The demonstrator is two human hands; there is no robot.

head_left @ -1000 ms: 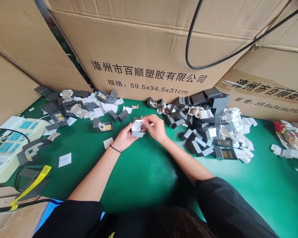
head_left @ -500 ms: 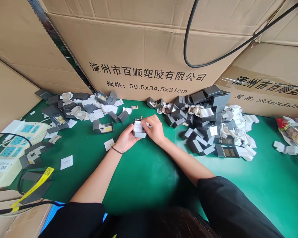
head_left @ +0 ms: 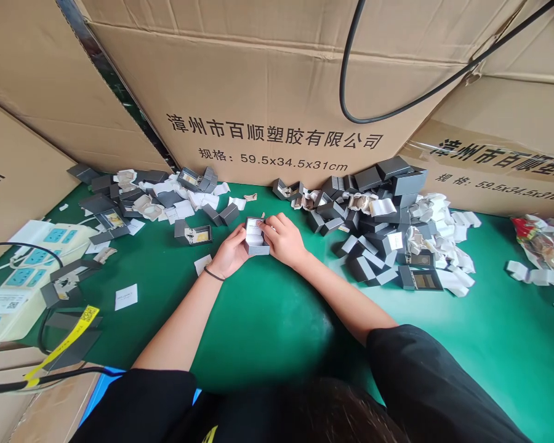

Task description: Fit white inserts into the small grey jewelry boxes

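Observation:
My left hand [head_left: 233, 252] grips a small grey gift box [head_left: 257, 248] from its left side, thumb along the edge. The box stands open, and a white printed card [head_left: 253, 232] shows inside. From the right, my right hand [head_left: 284, 240] is closed on the box, with its bent fingers at the card and the upper right edge. Its fingertips are partly hidden. An opened grey box with a yellow inside [head_left: 198, 235] lies to the left of my left hand. Beside my left wrist rests a loose white card [head_left: 203, 264].
Grey boxes [head_left: 369, 258] and crumpled white paper [head_left: 438, 227] are piled at the right; another heap of boxes [head_left: 96, 203] lies at the left. A power strip [head_left: 32, 271] with cables sits at the left edge. Large cartons [head_left: 268, 80] wall the back of the green table [head_left: 268, 332].
The box has tipped slightly and shifted left in my hands. My right fingers have moved from pinching near the card's top to lying against the card and the box's edge.

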